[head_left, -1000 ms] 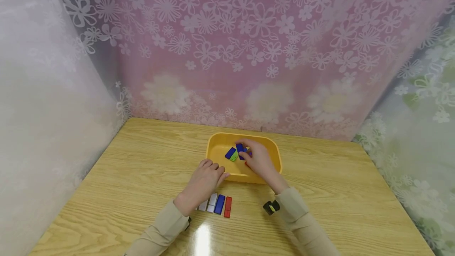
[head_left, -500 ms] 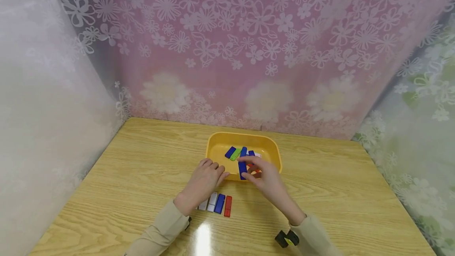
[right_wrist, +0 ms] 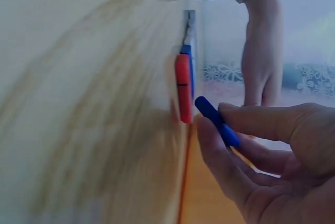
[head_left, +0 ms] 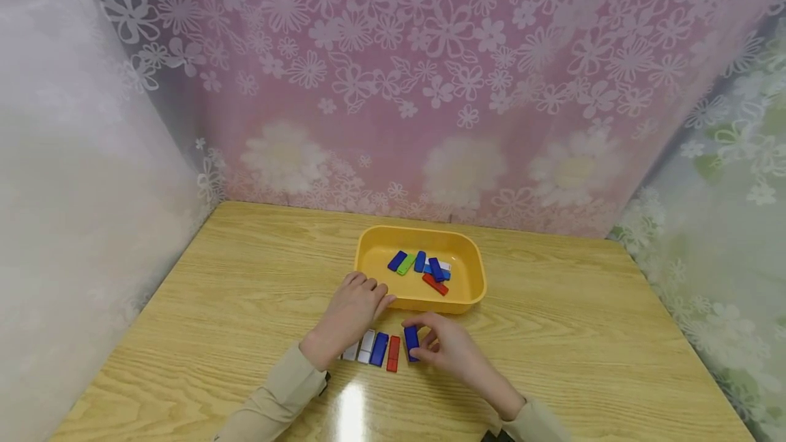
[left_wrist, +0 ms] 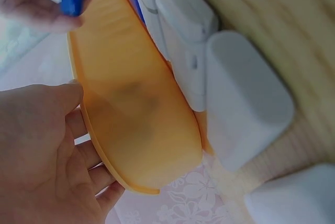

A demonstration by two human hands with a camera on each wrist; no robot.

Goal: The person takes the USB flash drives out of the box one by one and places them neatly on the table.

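Observation:
My right hand point(head_left: 451, 350) pinches a blue USB stick point(head_left: 411, 344) between thumb and fingers, in front of the yellow tub point(head_left: 473, 292). In the right wrist view this blue stick point(right_wrist: 217, 121) slants between the fingertips, beside a red USB stick point(right_wrist: 183, 88). On the table the red stick point(head_left: 394, 353) ends a row with another blue stick point(head_left: 379, 349) and white ones point(head_left: 366, 347). The left hand point(head_left: 350, 305) holds the tub's near left rim; its fingers point(left_wrist: 86, 153) hook over the edge in the left wrist view. That hand and wrist partly hide the row.
Inside the tub lie several sticks: a green one point(head_left: 406, 264), a red one point(head_left: 435, 284), blue ones point(head_left: 397, 260) and a white one. Behind the wooden table point(head_left: 571, 333) hangs a pink floral curtain point(head_left: 381, 101), with pale curtains at both sides.
My right hand has lifted the blue USB stick out of the tub and brought it toward me, down beside the red stick. The left hand has stayed at the tub's rim.

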